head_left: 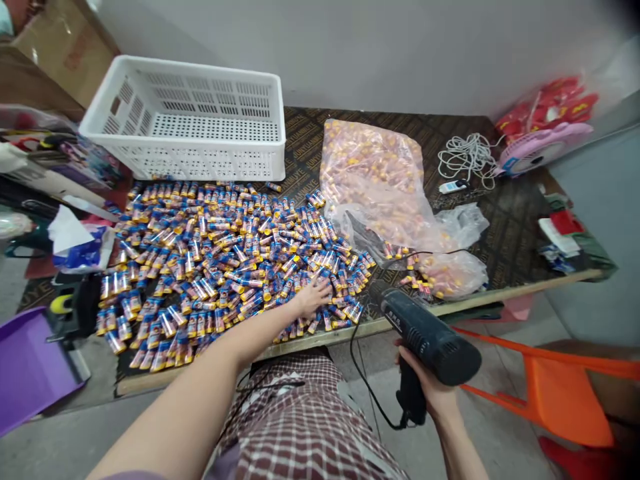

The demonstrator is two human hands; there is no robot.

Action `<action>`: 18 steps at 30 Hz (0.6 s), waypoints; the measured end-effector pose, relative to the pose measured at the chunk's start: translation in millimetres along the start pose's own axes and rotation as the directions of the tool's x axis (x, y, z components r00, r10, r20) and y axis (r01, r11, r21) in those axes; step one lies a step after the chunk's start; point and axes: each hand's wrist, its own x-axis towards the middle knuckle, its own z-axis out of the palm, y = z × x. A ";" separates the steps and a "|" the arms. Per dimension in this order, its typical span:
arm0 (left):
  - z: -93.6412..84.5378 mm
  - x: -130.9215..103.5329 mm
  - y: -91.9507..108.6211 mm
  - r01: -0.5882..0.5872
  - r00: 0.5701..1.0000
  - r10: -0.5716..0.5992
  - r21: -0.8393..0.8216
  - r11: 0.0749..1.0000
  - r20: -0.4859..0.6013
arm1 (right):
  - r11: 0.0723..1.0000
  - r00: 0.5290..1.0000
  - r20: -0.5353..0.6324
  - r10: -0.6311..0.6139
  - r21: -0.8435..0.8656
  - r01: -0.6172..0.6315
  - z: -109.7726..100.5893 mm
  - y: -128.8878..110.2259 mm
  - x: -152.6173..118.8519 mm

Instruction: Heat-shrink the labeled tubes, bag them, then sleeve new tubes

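A wide heap of small blue, orange and clear-wrapped tubes (220, 257) covers the left half of the table. My left hand (313, 297) lies flat on the heap's near right edge, fingers spread over the tubes. My right hand (430, 390) grips the handle of a black heat gun (427, 337) held just off the table's front edge, its nozzle pointing up-left toward the tubes. The gun's black cord (363, 380) loops down over my checked lap.
A white plastic crate (193, 120) stands at the back left. Clear bags of orange-capped tubes (375, 180) lie at centre right, with a coiled white cable (467, 157) and pink fan (543, 147) behind. An orange chair (560, 393) stands at right, a purple tray (30, 367) at left.
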 end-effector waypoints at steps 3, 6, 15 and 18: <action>-15.8 -7.9 -36.0 0.090 0.995 -0.093 0.081 0.993 0.032 | 0.999 0.999 0.026 0.034 0.021 -0.034 -4.5 10.9 6.6; -26.4 -18.1 -63.0 0.171 0.984 -0.174 0.081 0.982 0.030 | 0.996 0.994 0.072 0.078 0.033 -0.080 -1.6 23.7 17.0; -45.8 -32.8 -74.4 0.416 0.908 -0.409 0.084 0.905 -0.086 | 0.999 0.993 0.118 -0.003 -0.035 0.007 23.3 25.6 52.3; -58.5 -40.1 -89.5 0.539 0.840 -0.523 0.104 0.836 -0.147 | 0.996 0.989 0.138 -0.048 -0.065 0.058 33.6 9.1 62.5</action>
